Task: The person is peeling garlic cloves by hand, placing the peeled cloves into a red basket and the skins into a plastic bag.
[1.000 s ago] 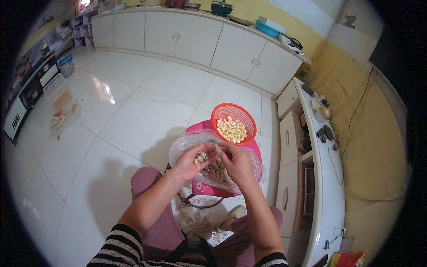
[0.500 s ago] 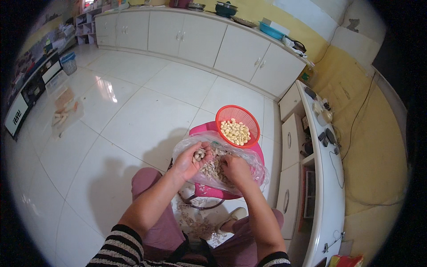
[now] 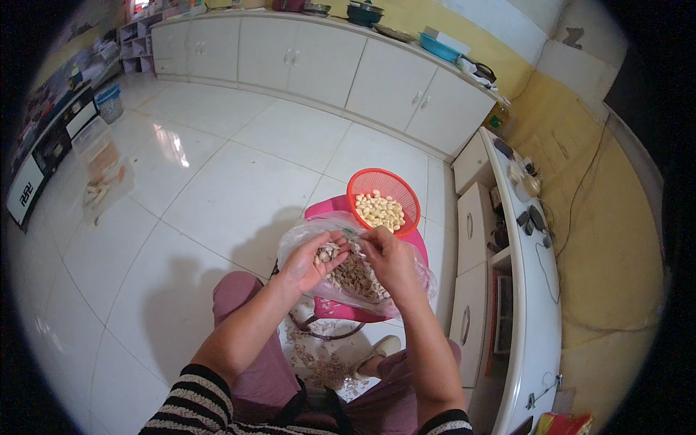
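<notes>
A clear plastic bag [image 3: 293, 233] lies spread open on a pink stool [image 3: 335, 310], holding small unpeeled pieces that look like garlic cloves and a heap of brown papery skins [image 3: 354, 277]. Palm up over its left side, my left hand [image 3: 310, 262] is cupped around several garlic cloves [image 3: 327, 253]. My right hand [image 3: 389, 257] is over the bag's right side with thumb and fingers pinched together; whatever is between them is hidden. Just beyond, a red mesh basket [image 3: 398, 178] rests at the stool's far edge, with smooth cream-coloured peeled cloves [image 3: 380, 210] inside.
Brown skin scraps [image 3: 322, 366] litter the tiles between my feet. A white cabinet [image 3: 475, 283] stands close on the right. Long low cabinets [image 3: 322, 65] line the far wall. At the left are a blue-lined bin [image 3: 109, 105] and a clear plastic sheet [image 3: 109, 192] with items on it.
My right hand has risen out of the bag's contents and moved a little away from me, uncovering the brown skins. My left hand stays cupped, its fingers slightly more open around the cloves.
</notes>
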